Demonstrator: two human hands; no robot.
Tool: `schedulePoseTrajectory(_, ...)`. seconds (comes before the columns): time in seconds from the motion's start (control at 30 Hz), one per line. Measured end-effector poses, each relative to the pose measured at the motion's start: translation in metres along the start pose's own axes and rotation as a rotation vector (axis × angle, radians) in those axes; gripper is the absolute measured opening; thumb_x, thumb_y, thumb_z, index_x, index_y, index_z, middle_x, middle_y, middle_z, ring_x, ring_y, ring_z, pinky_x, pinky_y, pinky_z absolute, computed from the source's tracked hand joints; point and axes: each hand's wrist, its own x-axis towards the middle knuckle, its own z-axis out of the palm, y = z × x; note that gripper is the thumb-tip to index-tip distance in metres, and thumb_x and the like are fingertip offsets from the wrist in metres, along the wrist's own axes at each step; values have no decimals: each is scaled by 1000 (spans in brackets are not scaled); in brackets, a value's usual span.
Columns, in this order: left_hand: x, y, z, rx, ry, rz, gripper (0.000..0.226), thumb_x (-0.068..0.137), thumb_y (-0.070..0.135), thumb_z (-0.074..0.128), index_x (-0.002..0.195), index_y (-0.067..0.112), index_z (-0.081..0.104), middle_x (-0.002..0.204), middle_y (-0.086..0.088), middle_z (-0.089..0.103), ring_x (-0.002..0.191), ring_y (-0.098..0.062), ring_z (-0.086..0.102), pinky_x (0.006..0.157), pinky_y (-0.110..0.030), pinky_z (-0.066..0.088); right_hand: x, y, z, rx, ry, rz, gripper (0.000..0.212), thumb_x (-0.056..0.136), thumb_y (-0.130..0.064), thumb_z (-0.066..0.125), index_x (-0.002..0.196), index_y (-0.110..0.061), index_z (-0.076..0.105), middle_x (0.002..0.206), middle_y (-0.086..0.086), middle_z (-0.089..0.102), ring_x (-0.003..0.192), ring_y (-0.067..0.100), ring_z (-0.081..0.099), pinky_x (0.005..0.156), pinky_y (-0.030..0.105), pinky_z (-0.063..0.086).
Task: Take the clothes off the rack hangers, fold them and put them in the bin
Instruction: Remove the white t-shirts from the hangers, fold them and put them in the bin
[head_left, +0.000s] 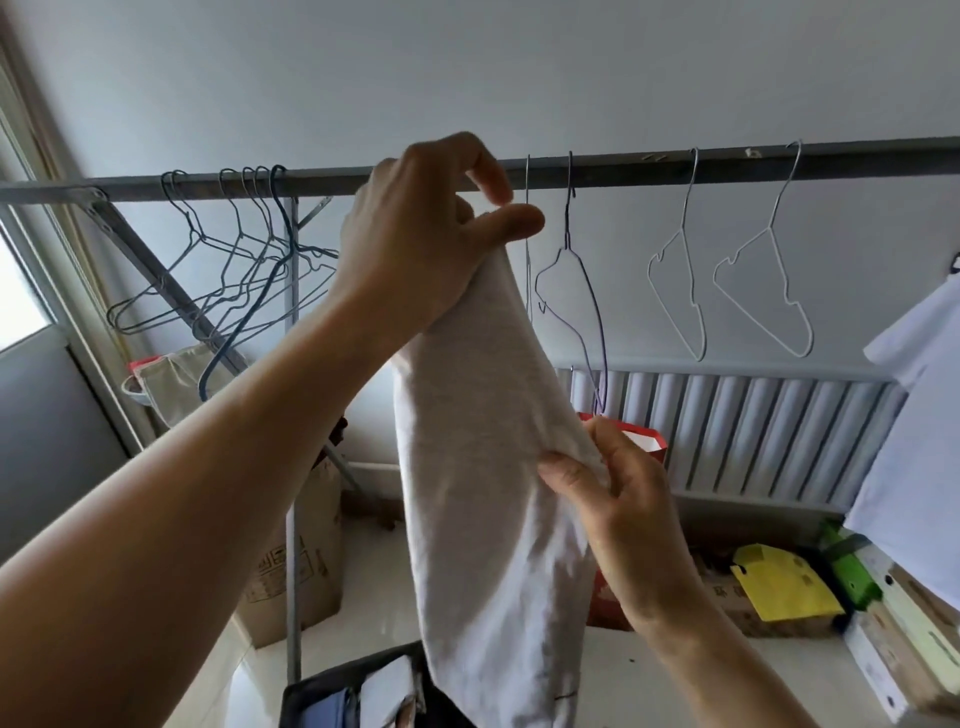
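A light grey garment (483, 467) hangs down in a long fold from my left hand (426, 228), which grips its top edge just in front of the rack bar (675, 166). My right hand (618, 499) pinches the garment's right edge lower down. Empty wire hangers (576, 291) hang on the bar to the right, and several more are bunched at the left (244, 260). A dark bin (311, 699) at the bottom holds folded clothes (384, 696). A white garment (914, 441) hangs at the far right.
A radiator (753, 431) runs along the wall behind. Cardboard boxes (296, 566) stand on the floor at the left, beside the rack's legs. A red bag (644, 441), a yellow packet (784, 587) and a green object (852, 566) lie at the right.
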Motion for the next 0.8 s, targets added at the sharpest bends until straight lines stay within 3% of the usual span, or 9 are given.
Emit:
schedulePoseTrajectory(0.07, 6, 0, -1, -15, -25, -22, 31, 78, 49, 74, 99, 28, 64, 68, 20, 50, 64, 8, 49, 66, -16, 38, 0, 0, -5, 152, -42, 71, 17, 80, -26, 62, 88, -11, 58, 89, 21, 64, 84, 42, 62, 80, 56, 50)
schedulePoseTrajectory(0.13, 13, -5, -1, -87, -86, -75, 34, 79, 46, 75, 104, 26, 65, 80, 15, 60, 73, 5, 57, 71, -15, 44, 1, -2, -8, 253, -54, 131, 15, 77, -26, 63, 86, -14, 61, 89, 17, 66, 83, 35, 64, 80, 51, 49)
schedulePoseTrajectory(0.2, 14, -18, 2, -264, -180, -189, 39, 83, 42, 73, 117, 27, 64, 98, 8, 69, 86, -4, 67, 83, -27, 53, 1, -5, -10, 321, -73, 177, 12, 76, -25, 67, 87, -23, 71, 94, 11, 72, 87, 27, 70, 79, 43, 52)
schedulePoseTrajectory(0.3, -5, -40, 7, -607, -301, -345, 53, 89, 44, 61, 137, 22, 50, 111, 2, 66, 101, -11, 66, 88, -28, 53, 3, -8, -14, 411, -46, 219, 14, 71, -27, 68, 83, -28, 77, 92, 7, 75, 84, 21, 73, 74, 35, 54)
schedulePoseTrajectory(0.43, -66, -66, 22, -971, -321, -627, 48, 89, 55, 42, 123, 23, 50, 108, -9, 73, 96, -15, 72, 84, -34, 55, 8, -10, -15, 486, -37, 264, 32, 74, -24, 64, 104, -17, 72, 100, 10, 76, 89, 23, 74, 65, 30, 58)
schedulePoseTrajectory(0.6, -142, -76, 37, -1176, -510, -942, 81, 80, 73, 30, 123, 14, 66, 115, -11, 72, 106, -20, 69, 90, -35, 51, 11, -5, -5, 470, -78, 308, 24, 75, -25, 62, 93, -15, 75, 97, 14, 75, 89, 24, 73, 72, 34, 58)
schedulePoseTrajectory(0.67, -154, -73, 38, -1251, -414, -922, 71, 81, 71, 43, 120, 17, 69, 121, -12, 69, 113, -21, 65, 100, -40, 47, 11, -1, -2, 460, -104, 339, 27, 75, -24, 63, 97, -12, 74, 100, 16, 74, 92, 27, 72, 80, 39, 56)
schedulePoseTrajectory(0.73, -157, -75, 37, -1275, -233, -886, 44, 79, 48, 73, 117, 27, 68, 117, -10, 66, 105, -18, 67, 96, -39, 49, 11, 1, 1, 428, -130, 350, 24, 76, -23, 70, 97, -12, 74, 101, 17, 74, 95, 30, 71, 88, 44, 53)
schedulePoseTrajectory(0.8, -158, -78, 35, -1273, -131, -846, 60, 74, 22, 76, 129, 36, 57, 111, -18, 62, 97, -21, 69, 92, -38, 54, 11, 4, 2, 380, -137, 327, 25, 76, -19, 74, 100, -12, 72, 103, 19, 72, 95, 31, 71, 90, 48, 54)
